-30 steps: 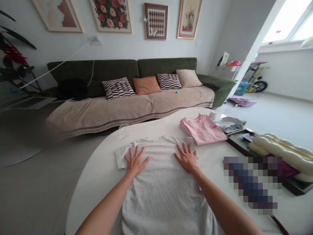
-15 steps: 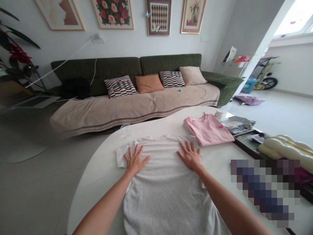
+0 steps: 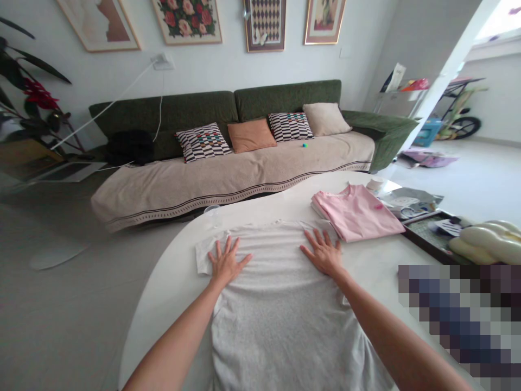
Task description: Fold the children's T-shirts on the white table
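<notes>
A light grey T-shirt [image 3: 277, 320] lies spread on the white table [image 3: 163, 304], its collar end away from me and its lower part running out of view at the bottom. My left hand [image 3: 227, 263] rests flat on the upper left of the shirt near the sleeve, fingers spread. Over on the upper right, my right hand [image 3: 324, 254] is also laid flat with its fingers apart. Neither hand grips the cloth. Shallow wrinkles cross the fabric between and below the hands. Just beyond my right hand sits a folded pink shirt [image 3: 360, 212] on top of other folded cloth.
A dark-edged tray [image 3: 423, 247] stands at the right with a cream puffy object [image 3: 484, 241] by it. A silvery packet [image 3: 411, 201] lies behind. A clear cup [image 3: 212, 212] is near the far edge. Behind the table stands a green sofa [image 3: 163, 111] with cushions.
My view has shifted slightly, so the scene sits a little differently in the picture. Both hands stay flat and spread on the grey T-shirt, in nearly the same places.
</notes>
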Demonstrator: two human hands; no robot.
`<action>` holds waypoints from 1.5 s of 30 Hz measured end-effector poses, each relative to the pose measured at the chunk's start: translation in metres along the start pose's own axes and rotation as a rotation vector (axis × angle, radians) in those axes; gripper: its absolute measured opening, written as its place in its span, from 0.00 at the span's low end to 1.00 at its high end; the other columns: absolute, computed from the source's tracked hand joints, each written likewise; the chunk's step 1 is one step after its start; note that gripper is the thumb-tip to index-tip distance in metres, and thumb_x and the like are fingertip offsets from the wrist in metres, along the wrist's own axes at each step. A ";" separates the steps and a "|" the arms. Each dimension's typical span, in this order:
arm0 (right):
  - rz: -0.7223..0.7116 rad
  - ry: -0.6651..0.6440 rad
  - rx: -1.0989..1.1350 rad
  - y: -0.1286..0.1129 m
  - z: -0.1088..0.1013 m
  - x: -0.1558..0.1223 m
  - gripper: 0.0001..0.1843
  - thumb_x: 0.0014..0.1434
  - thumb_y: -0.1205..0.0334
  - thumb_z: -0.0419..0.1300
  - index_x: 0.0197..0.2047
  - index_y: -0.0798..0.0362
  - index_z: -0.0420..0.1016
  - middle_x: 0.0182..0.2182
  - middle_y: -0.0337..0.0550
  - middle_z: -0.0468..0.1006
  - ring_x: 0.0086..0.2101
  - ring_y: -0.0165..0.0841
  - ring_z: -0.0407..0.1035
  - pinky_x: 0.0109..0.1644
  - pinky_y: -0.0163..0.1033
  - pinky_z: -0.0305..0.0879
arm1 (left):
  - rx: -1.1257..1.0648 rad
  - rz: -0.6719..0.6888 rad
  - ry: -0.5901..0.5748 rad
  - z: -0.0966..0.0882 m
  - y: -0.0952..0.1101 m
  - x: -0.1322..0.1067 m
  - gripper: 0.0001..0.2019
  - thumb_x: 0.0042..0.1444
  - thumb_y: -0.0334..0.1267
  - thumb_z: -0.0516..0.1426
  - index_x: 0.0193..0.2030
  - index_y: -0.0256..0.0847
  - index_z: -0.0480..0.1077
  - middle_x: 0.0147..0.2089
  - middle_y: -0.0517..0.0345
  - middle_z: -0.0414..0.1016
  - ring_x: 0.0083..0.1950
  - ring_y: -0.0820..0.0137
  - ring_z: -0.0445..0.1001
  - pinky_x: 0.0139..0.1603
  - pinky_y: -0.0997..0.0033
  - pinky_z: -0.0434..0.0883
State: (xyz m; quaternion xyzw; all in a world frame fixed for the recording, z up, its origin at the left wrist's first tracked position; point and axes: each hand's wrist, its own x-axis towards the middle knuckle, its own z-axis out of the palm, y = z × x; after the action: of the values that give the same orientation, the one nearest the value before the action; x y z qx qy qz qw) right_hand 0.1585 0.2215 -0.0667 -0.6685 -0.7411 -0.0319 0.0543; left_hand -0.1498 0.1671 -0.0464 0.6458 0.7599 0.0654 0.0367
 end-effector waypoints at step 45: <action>-0.074 -0.083 0.042 -0.004 -0.050 -0.150 0.29 0.61 0.47 0.40 0.64 0.44 0.42 0.63 0.41 0.44 0.61 0.39 0.32 0.58 0.62 0.37 | -0.012 0.303 -0.087 -0.027 0.009 -0.159 0.36 0.50 0.61 0.47 0.64 0.50 0.47 0.67 0.56 0.41 0.66 0.53 0.38 0.61 0.52 0.45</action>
State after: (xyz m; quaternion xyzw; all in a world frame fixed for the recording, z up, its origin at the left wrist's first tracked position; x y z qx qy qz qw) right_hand 0.1715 0.0669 -0.0359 -0.6400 -0.7674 0.0093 0.0363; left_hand -0.1186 0.0101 -0.0224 0.7549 0.6511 0.0469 0.0631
